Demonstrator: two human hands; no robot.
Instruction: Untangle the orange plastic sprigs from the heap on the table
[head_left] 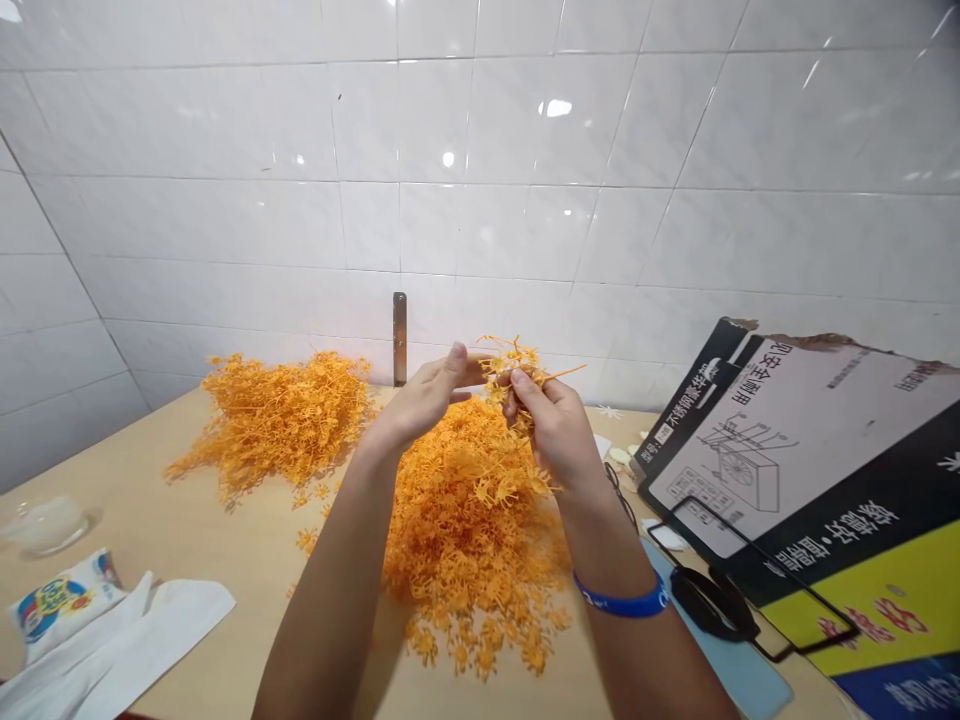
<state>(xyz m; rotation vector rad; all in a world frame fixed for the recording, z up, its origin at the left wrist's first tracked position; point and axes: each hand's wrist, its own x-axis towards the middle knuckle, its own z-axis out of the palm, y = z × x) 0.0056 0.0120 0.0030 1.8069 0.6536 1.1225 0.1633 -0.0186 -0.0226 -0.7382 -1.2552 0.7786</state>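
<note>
1. Holding the orange clump over the big pile is the right hand, thumb pressing on it from above. The left hand is sitting at the clump's other side with its thumb standing apart from the fingers, so that grip is looking pretty wide. Can't tell if its fingertips are actually touching anything.

2. Snagging is looking like the main risk imo. These bits are all spindly legs, and the ones in the right grip are poking out every which way, so a hard tug could be bending or snapping one.

3. Dropping is the next one. Only the right hand is clearly doing the holding, so a loosening pinch could be sending pieces straight down into the pile, where they'd be blending in, same orange and all.

4. Spilling, too. Loose bits are lying on the desk at the near side of the pile, right between the forearms, so a sweeping sleeve-less arm could be scattering them.

5. Mixing is possible: the second heap is lying just left of the pile, with strays in between.

6. Bumping: the black frame is standing near the right wrist's blue band, so a swinging elbow could be knocking it.
</note>
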